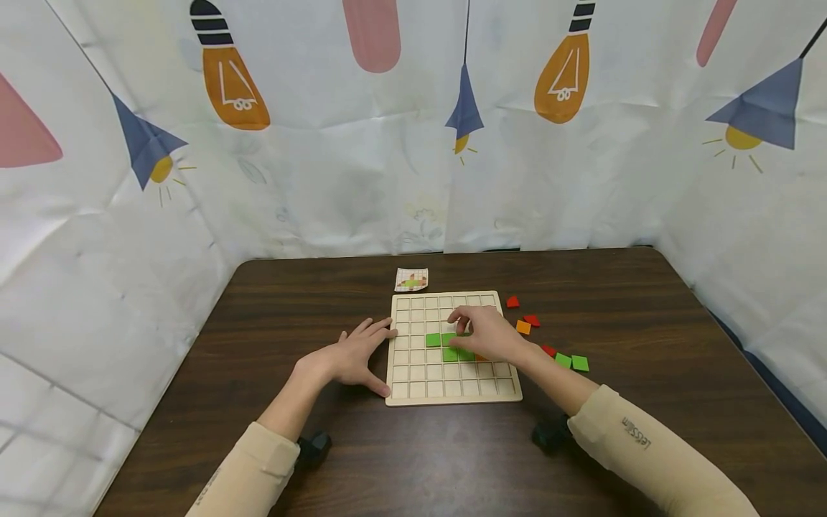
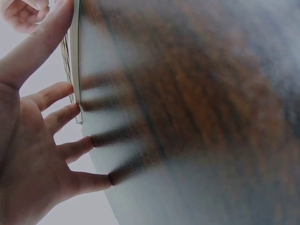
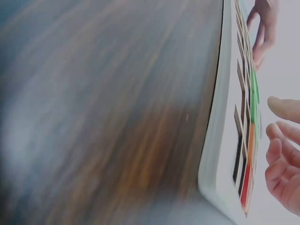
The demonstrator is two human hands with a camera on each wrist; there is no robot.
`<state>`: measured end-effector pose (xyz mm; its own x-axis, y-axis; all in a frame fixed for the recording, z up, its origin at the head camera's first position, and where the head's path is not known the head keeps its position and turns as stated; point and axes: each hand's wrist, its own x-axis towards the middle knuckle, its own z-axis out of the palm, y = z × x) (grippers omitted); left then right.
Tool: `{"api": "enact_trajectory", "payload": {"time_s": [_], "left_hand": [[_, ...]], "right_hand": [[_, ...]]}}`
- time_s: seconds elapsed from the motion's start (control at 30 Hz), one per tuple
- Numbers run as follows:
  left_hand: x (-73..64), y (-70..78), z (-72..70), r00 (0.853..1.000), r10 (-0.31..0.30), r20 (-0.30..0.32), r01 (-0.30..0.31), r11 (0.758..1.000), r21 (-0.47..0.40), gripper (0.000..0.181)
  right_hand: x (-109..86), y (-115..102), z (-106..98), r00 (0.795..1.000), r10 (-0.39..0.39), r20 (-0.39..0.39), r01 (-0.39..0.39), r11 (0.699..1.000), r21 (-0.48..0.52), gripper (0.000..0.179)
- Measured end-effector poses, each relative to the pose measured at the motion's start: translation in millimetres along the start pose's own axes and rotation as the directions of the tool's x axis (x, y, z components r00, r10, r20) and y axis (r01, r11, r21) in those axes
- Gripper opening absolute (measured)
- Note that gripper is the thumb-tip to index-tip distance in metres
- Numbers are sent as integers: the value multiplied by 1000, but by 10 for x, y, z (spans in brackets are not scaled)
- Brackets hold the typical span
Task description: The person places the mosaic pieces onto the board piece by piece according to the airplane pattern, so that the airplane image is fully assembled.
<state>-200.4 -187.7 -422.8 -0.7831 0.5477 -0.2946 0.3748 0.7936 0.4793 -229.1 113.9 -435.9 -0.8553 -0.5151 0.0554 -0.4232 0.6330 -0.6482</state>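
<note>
A pale wooden grid board [image 1: 416,392] lies on the dark table. Several green square tiles [image 1: 433,340] sit in its middle cells, and an orange tile [image 1: 481,357] shows partly under my right wrist. A red tile [image 3: 246,183] follows the orange one along the row in the right wrist view. My left hand [image 1: 352,359] has its fingers spread, with thumb and some fingertips against the board's left edge. Above the green tiles hovers my right hand [image 1: 487,332], fingers loosely bent; the right wrist view shows a gap between thumb and fingers, with nothing held there.
Right of the board lie loose tiles: red triangles [image 1: 531,320], an orange square [image 1: 523,327] and green squares [image 1: 579,363]. A small pattern card [image 1: 411,280] lies behind the board. White printed curtains [image 1: 362,187] surround the brown table [image 1: 291,301].
</note>
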Motion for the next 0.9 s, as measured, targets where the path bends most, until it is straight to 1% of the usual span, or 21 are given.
{"api": "enact_trajectory", "payload": {"time_s": [0.07,0.17,0.33,0.43,0.57,0.7,0.9], "left_hand": [[1,0,0,1000,0,0,0,1000,1,106],[1,3,0,1000,-2,1,2,1000,4,106],[1,12,-3,1000,-6,1,6,1000,5,106],[5,13,-4,1000,-9,3,9,1000,9,106],[8,9,-1,1000,-12,6,12,1000,16,107],[7,4,1,1000,-14,6,14,1000,16,107],[4,4,1,1000,-11,4,11,1000,7,107]], "right_hand": [[-19,34,-16,1000,-5,5,5,1000,6,29],[-28,76,-18,999,-42,15,42,999,5,22],[-3,57,8,994,-98,58,98,995,-11,18],[15,19,32,991,-105,79,107,994,-25,17],[36,-14,68,992,-95,86,100,994,-49,16],[42,-20,80,993,-80,90,85,995,-51,18],[-22,29,-14,992,-94,89,93,996,13,20]]}}
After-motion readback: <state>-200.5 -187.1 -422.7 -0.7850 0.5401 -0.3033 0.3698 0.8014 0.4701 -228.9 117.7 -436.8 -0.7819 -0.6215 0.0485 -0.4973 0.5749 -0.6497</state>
